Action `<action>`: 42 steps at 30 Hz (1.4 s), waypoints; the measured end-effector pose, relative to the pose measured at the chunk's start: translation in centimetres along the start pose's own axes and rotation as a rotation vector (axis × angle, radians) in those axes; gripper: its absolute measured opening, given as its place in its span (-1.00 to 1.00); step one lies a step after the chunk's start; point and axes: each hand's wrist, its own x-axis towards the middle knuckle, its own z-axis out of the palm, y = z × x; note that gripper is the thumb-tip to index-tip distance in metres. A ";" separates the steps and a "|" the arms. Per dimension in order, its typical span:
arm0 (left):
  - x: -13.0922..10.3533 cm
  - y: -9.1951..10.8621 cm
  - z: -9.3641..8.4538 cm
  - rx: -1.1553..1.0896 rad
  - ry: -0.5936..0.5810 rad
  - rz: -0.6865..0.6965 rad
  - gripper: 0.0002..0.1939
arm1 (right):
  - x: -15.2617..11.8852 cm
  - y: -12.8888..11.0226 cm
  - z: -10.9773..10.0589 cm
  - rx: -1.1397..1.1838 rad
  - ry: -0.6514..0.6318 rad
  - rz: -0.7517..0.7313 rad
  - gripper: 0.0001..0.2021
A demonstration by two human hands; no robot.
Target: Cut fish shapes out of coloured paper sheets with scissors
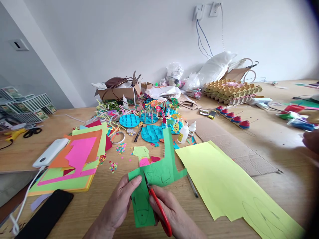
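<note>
My left hand (119, 202) grips a sheet of green paper (159, 171) near its left end, thumb on top. Pencil-drawn outlines, one of them fish-like, show on the green sheet. My right hand (169, 207) is closed on red-handled scissors (159, 205), and their blades lie at the paper between the drawn shapes. Part of the right fingers is hidden behind the handles and paper. Just beyond the sheet lie a pale green paper cutout (141, 151) and a pink paper piece (144, 162). A large yellow-green sheet (224, 179) with pencil outlines is on the right.
Stacked coloured papers (74, 156), a white power bank (51, 152) and a black phone (46, 214) lie left. Blue egg-carton discs (152, 133) and glue bottles (183, 133) stand ahead. Egg trays (229, 91) are stacked at the back. Another person's hand (311, 141) shows at the right edge.
</note>
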 end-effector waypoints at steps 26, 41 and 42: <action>0.3 -0.7 -1.1 -0.018 0.001 -0.035 -0.78 | -1.0 1.0 0.1 -0.022 0.077 -0.024 -0.58; 0.4 -0.8 -1.8 -0.212 0.035 -0.194 -0.85 | -3.3 3.2 -4.9 -0.057 0.697 -0.065 -0.64; 0.2 -0.9 -1.7 -0.209 0.012 -0.206 -0.84 | -3.1 3.3 -5.0 -0.005 0.628 -0.063 -0.65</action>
